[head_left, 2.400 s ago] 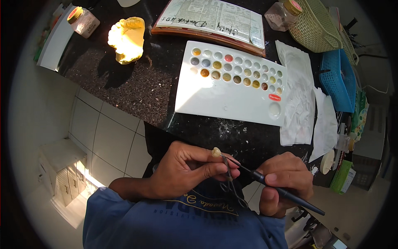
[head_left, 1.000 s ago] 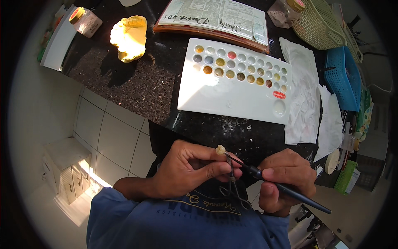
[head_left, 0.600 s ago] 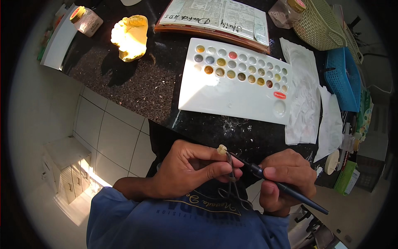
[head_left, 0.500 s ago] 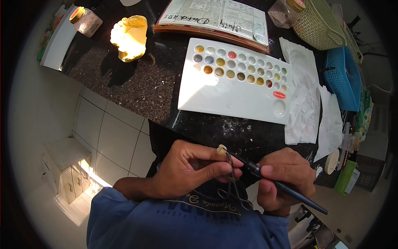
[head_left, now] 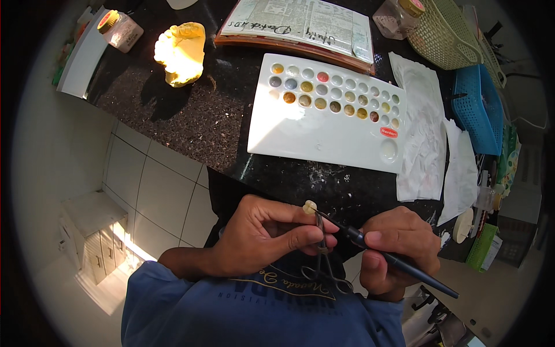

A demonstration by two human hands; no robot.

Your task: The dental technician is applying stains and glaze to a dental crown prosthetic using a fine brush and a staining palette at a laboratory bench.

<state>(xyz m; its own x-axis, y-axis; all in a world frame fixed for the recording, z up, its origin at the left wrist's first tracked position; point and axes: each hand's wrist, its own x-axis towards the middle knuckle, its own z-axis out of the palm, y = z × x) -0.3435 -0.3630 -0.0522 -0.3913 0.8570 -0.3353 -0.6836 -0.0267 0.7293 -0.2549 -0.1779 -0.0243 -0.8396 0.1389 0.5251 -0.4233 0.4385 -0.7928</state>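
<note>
My left hand [head_left: 260,236] is closed round a metal hemostat [head_left: 325,261], its ring handles hanging down in front of my shirt. At the hemostat's tip sits a small cream-coloured dental crown [head_left: 309,206]. A slim dark brush [head_left: 413,276] is pinched in my right hand [head_left: 399,240], its fine end touching or almost touching the crown. Beyond both hands lies a white mixing palette [head_left: 324,141] with rows of small wells holding coloured pastes. A yellow dental cast [head_left: 184,55] stands at the far left of the dark countertop [head_left: 191,130].
An open-topped blue basket [head_left: 483,110] and a cream basket [head_left: 445,37] stand at the right. White tissues [head_left: 419,133] lie beside the palette. Behind it is a paper-covered book [head_left: 300,29]. Jars with yellow lids [head_left: 120,32] stand at far left and far right.
The crown has turned slightly at the hemostat's tip, and the hemostat's rings have shifted a little. Both hands stay in nearly the same place.
</note>
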